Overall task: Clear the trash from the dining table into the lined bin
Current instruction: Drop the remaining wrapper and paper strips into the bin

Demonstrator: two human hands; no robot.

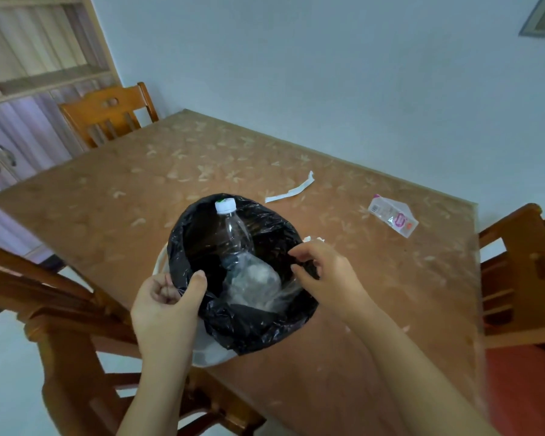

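- A white bin point(206, 350) stands on the near part of the dining table point(158, 171), lined with a black plastic bag point(249, 328) whose top edge is folded out over the rim.
- Inside the bag a clear plastic bottle point(236, 243) with a white cap point(225, 205) leans against the far side, cap uppermost and level with the bag's far edge; crumpled clear plastic point(258, 284) lies around its base.
- The left hand point(167, 309) is closed on the near-left edge of the bag, with the thumb lying inside the opening and the fingers curled in against the outside.
- The right hand point(324, 275) pinches the right edge of the bag between thumb and bent fingers; the other fingers are loosely curled and carry nothing else.
- A bit of white scrap point(313, 238) shows on the table just behind the right hand's fingers; what it is cannot be told.
- A torn white paper strip point(291, 192) lies flat on the table beyond the bin, apart from it.
- A small clear packet with pink printing point(392, 214) lies on the table to the right, well apart from the bin and near the table's right edge.
- Wooden chairs stand around the table: one at the far left corner point(107, 113), one at the near left point(60, 309), one on the right point(523, 272).
- A pale wall point(328, 73) lies behind the table.
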